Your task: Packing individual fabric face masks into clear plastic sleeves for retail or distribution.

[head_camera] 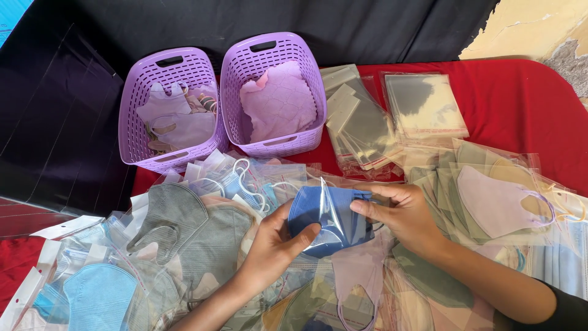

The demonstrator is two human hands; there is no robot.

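Blue mask [312, 214] sits half inside a clear bag [337, 220] above the surface, left hand [275, 242] and right hand [401, 214] fingers clamped on both; sliding it fully in looks next.

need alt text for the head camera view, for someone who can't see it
Two bare hands, left hand and right hand, hold a blue face mask partly inside a clear plastic sleeve over a heap of bagged masks. Behind stand two purple baskets on a red table.
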